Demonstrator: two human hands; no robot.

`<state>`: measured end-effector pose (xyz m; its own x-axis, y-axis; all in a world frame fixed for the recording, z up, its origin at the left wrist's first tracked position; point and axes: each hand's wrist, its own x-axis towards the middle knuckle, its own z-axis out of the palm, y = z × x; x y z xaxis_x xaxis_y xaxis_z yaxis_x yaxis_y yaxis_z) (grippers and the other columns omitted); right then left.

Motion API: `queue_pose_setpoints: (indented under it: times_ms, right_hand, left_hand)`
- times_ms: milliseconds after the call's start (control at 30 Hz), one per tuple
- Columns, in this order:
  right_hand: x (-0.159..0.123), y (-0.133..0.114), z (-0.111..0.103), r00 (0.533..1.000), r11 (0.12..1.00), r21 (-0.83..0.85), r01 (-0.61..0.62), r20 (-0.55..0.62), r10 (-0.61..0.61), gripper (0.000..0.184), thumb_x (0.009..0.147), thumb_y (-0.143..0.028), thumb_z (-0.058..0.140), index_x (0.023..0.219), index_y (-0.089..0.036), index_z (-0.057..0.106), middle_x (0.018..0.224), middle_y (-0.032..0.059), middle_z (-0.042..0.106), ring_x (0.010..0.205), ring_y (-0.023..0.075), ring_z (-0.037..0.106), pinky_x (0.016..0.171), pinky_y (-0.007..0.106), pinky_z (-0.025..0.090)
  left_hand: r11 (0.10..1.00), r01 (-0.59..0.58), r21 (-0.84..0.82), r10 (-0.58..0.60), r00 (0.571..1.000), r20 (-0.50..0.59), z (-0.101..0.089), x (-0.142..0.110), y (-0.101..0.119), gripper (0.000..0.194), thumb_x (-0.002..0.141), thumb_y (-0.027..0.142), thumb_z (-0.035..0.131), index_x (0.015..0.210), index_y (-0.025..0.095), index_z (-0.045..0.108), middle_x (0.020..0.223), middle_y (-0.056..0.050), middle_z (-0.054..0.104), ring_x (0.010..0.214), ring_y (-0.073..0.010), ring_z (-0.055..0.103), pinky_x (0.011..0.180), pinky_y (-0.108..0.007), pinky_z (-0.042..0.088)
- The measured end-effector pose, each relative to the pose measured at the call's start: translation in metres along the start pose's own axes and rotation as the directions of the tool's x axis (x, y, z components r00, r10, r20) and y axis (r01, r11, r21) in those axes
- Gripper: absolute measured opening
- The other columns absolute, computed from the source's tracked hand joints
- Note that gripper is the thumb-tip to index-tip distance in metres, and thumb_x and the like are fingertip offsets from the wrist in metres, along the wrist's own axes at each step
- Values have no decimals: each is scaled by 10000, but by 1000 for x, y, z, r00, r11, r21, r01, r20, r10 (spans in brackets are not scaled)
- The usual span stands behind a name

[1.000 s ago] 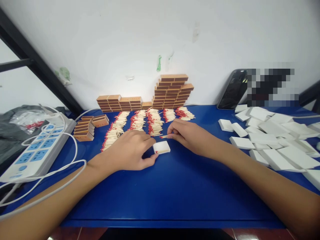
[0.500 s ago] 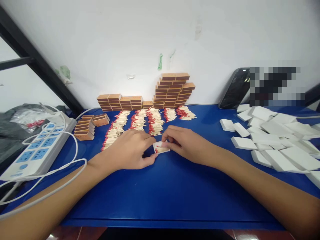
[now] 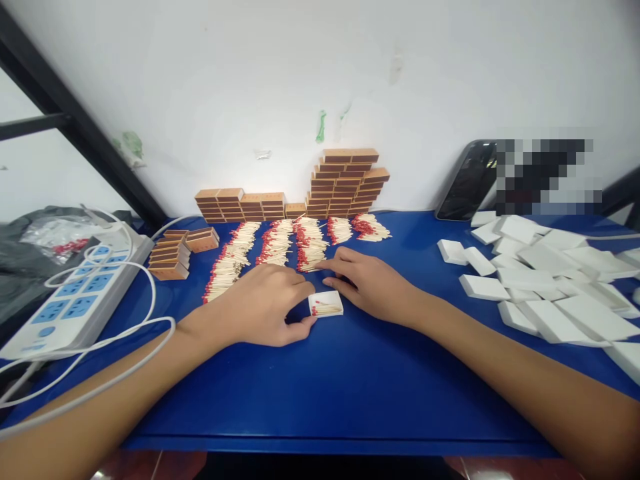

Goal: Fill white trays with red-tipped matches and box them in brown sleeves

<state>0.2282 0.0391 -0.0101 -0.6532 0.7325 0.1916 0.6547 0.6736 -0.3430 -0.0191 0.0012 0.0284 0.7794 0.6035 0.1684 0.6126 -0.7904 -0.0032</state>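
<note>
A small white matchbox tray (image 3: pixel 336 298) lies on the blue table with a few red-tipped matches (image 3: pixel 326 309) inside. My left hand (image 3: pixel 273 303) grips its left end between thumb and forefinger. Just behind the tray, my right hand (image 3: pixel 365 280) has thumb and forefinger apart, nothing visible between them. Its forefinger reaches the near end of the middle pile of matches (image 3: pixel 311 243). More match piles lie alongside: a long one (image 3: pixel 235 257) and another (image 3: pixel 276 240) to the left, two smaller ones (image 3: pixel 340 230) (image 3: pixel 370 227) to the right.
Brown matchboxes (image 3: pixel 345 183) are stacked along the wall, and a smaller group (image 3: pixel 169 257) stands at the left. White trays (image 3: pixel 545 280) lie heaped at right, near a leaning phone (image 3: pixel 465 180). A power strip (image 3: pixel 83 293) and looping white cable (image 3: pixel 150 327) are by my left arm.
My right hand has let go inside the tray and moved back to the middle match pile. The tray sits slightly nearer to me, still in my left hand's grip.
</note>
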Motion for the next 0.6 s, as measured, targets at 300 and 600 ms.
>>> queue_pose_setpoints:
  times_ms: [300,600]
  right_hand:
    - [0,-2,-1,999,999,54,-5,-49,7,173,1087,-286,582,1146,-233,736,1070,51,648,862,186,650,729,307,449]
    - [2,0,-9,999,998,52,-35,13,34,160,1100,-273,551,1084,-222,702,1080,62,642,880,198,656,766,320,470]
  left_hand:
    - [1000,-5,-5,5,1000,0,1,0,0,255,969,401,644,1052,205,785,794,-21,728,737,-235,712,689,-376,480]
    - [1000,-20,3,20,999,-26,0,0,0,241,957,388,661,1051,204,786,778,-16,722,719,-231,704,673,-376,468]
